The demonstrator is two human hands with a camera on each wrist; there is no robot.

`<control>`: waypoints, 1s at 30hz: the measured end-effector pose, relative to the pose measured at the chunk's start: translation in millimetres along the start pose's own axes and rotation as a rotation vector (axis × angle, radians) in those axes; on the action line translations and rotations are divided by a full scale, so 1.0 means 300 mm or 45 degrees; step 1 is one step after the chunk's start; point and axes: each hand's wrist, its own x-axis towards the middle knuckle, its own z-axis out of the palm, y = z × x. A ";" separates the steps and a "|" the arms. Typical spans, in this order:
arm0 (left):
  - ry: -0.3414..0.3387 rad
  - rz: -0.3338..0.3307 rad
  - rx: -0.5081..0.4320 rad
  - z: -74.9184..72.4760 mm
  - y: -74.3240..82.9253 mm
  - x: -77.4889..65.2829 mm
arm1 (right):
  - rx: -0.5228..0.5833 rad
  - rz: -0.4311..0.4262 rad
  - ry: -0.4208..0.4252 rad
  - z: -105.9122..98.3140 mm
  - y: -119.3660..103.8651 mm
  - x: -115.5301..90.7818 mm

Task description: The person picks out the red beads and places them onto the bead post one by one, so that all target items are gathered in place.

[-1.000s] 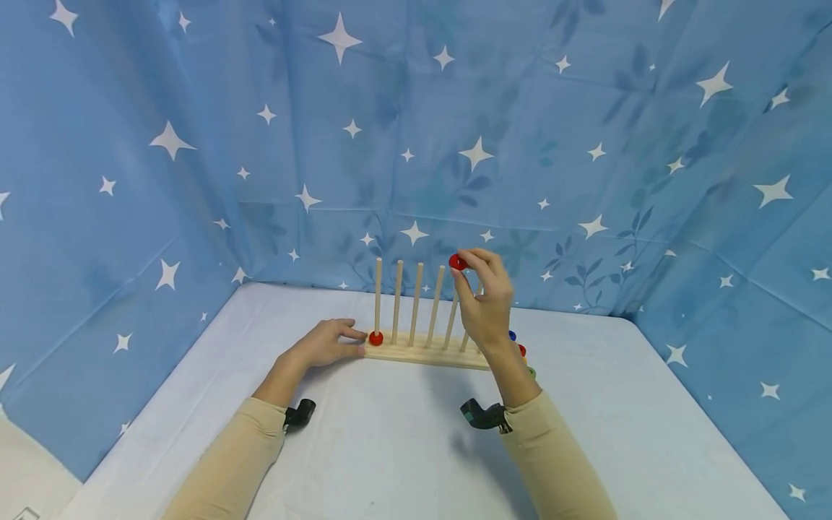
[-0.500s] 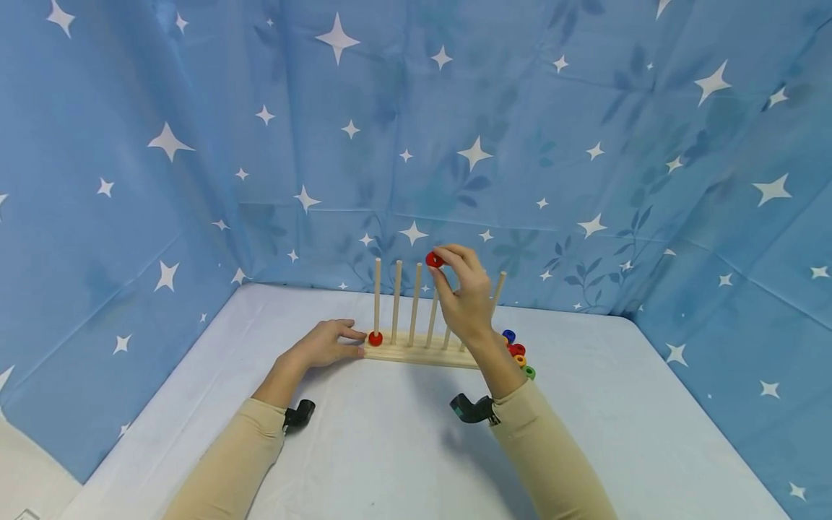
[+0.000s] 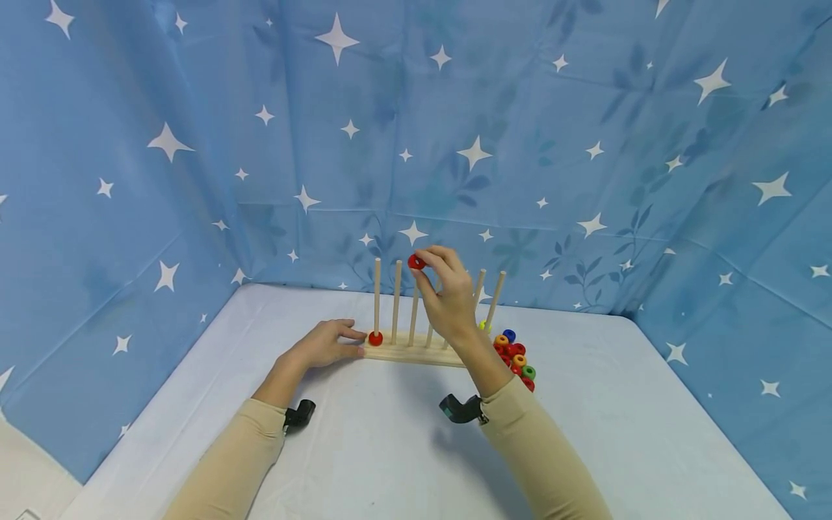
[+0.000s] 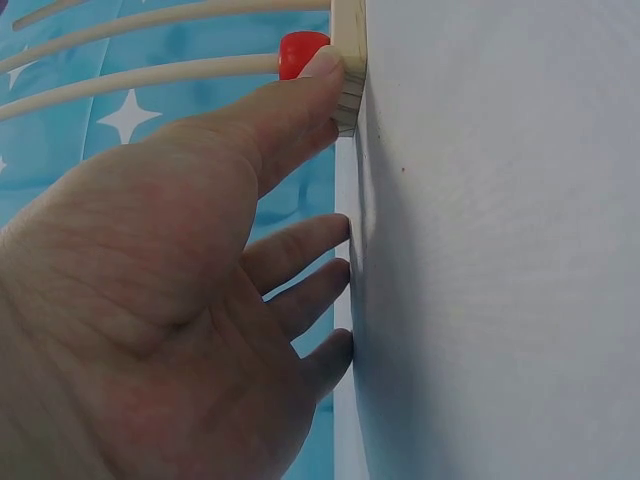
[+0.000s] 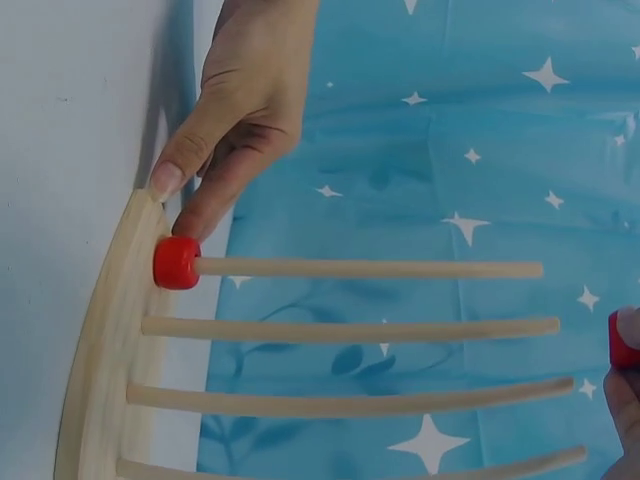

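Note:
A wooden peg rack (image 3: 416, 354) with several upright pegs stands on the table. One red bead (image 3: 375, 339) sits at the foot of its leftmost peg. My left hand (image 3: 325, 344) holds the rack's left end between thumb and index finger; in the left wrist view its other fingers (image 4: 300, 300) are spread below. High over the rack, my right hand (image 3: 450, 300) pinches another red bead (image 3: 416, 262) between thumb and fingertips, near the top of the third peg and apart from the leftmost one. In the right wrist view this held bead (image 5: 624, 342) shows only at the right edge.
Loose beads in red, orange, blue, green and yellow lie bunched at the rack's right end, a green bead (image 3: 529, 373) among them. A white cloth (image 3: 370, 448) covers the table. Blue star-printed curtain (image 3: 416, 144) hangs behind and at the sides.
My right hand has carried the red bead leftward above the pegs, from near the right-hand pegs to about the third. More loose beads have come into sight. The left hand has stayed put.

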 end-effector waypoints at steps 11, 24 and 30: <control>0.001 -0.017 -0.006 0.000 -0.002 -0.003 | 0.023 -0.001 -0.048 0.040 -0.028 0.003; 0.006 -0.038 0.001 -0.001 -0.004 -0.002 | -0.031 -0.101 -0.117 0.076 -0.043 0.020; -0.004 -0.048 0.009 0.002 -0.006 0.003 | -0.031 -0.098 -0.139 0.083 -0.048 0.023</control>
